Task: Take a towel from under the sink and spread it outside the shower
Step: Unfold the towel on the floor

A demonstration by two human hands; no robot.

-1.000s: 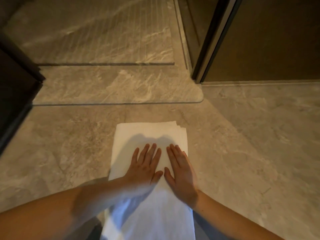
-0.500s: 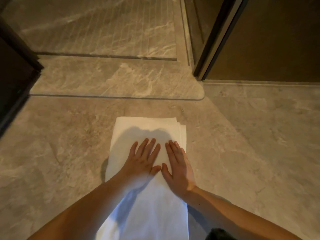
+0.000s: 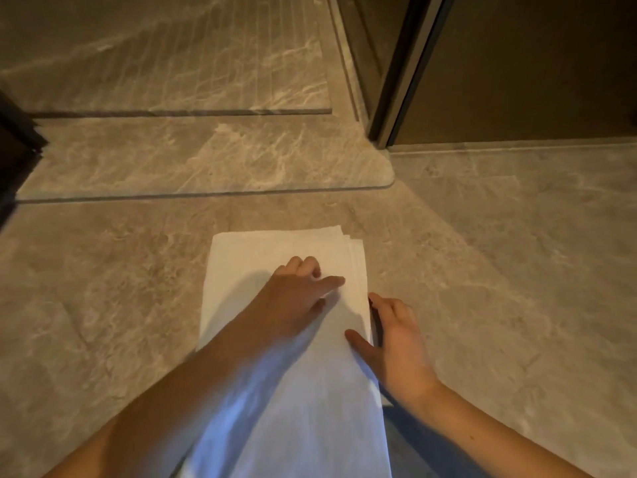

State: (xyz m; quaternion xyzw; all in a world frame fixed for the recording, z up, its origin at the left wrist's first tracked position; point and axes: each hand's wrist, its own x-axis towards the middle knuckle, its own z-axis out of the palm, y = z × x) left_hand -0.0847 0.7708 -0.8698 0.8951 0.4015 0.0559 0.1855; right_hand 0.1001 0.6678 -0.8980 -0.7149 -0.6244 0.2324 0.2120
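A white folded towel [image 3: 241, 267] lies lengthwise on the marble floor, just short of the shower's raised sill [image 3: 206, 160]. My left hand [image 3: 293, 294] rests on top of it near the right edge, index finger stretched out, the other fingers curled; whether it pinches a layer is unclear. My right hand [image 3: 396, 343] is at the towel's right edge, thumb on top and fingers tucked along and under the side, gripping it. The towel's near end runs out of view below.
The ribbed shower floor [image 3: 172, 63] lies beyond the sill. A dark door frame [image 3: 400, 81] and brown panel [image 3: 534, 70] stand at the upper right. A dark cabinet edge [image 3: 13, 150] is at the left. Marble floor [image 3: 499, 270] spreads on both sides.
Both hands lay flat side by side on the towel. Now the right hand has slid off to the right edge and taken hold of it; the left hand moved right and curled.
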